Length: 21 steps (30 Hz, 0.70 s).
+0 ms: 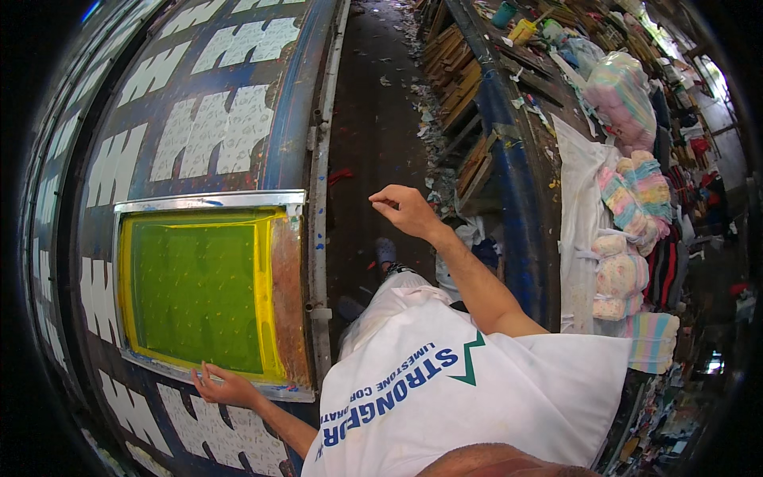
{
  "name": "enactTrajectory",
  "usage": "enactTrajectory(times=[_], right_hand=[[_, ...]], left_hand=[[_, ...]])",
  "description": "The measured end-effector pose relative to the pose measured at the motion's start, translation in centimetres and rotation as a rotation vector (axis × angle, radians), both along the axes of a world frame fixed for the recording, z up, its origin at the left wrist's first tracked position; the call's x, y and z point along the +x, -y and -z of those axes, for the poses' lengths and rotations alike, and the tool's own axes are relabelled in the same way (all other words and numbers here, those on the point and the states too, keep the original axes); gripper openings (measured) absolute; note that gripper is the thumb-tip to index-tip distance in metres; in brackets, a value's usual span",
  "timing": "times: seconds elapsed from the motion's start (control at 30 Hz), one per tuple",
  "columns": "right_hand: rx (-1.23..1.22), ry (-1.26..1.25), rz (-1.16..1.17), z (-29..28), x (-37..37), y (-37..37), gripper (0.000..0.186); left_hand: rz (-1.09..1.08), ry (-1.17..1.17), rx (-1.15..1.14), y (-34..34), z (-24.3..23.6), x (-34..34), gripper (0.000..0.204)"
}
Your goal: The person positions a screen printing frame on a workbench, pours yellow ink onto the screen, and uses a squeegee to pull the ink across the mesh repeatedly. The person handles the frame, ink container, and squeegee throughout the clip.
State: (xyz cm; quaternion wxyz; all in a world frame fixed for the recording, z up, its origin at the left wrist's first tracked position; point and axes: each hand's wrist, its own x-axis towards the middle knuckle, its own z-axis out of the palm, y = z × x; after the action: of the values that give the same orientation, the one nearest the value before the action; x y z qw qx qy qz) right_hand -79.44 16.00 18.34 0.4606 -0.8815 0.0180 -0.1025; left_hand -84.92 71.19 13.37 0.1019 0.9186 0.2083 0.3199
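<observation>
Workshop aisle (369, 119), head view: bare floor strewn with scraps parts a long printing worktop (290, 151) on the left from a cluttered worktop (520, 191) on the right. White patterned fabric pieces (246, 143) lie in rows across the printing worktop. Among these rows, next to the aisle edge, lies a screen-printing frame (195, 290) with green-and-yellow mesh, metal rails and a brown-stained strip on its right. The left hand (222, 387) is at the frame's lower rail, fingers loosely spread and curled; contact cannot be told. The right hand (407, 211) hangs over the aisle, thumb and forefinger drawn together; whether they pinch anything cannot be told. Pastel cloth bundles (618, 274) lie beside a white sheet (576, 207) on the cluttered worktop. The step in hand appears to be handling the frame; shifting it would call for a firm hold on the rails.
</observation>
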Motion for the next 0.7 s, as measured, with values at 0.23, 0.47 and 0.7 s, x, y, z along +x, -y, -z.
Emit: enactTrajectory(times=[0.23, 0.47, 0.7], right_hand=[[-0.1, 0.057, -0.108, 0.0, 1.4, 3.3, 0.018], [-0.101, 0.117, -0.015, 0.5, 4.6, 14.3, 0.017], [-0.069, 0.187, 0.226, -2.3, 7.2, 30.1, 0.017]], left_hand=[[0.506, 0.196, -0.145, 14.3, -7.4, 3.9, 0.016], [0.821, 0.124, -0.169, 30.2, -6.9, 6.5, 0.014], [1.161, 0.102, -0.257, 48.6, -8.2, 15.8, 0.015]])
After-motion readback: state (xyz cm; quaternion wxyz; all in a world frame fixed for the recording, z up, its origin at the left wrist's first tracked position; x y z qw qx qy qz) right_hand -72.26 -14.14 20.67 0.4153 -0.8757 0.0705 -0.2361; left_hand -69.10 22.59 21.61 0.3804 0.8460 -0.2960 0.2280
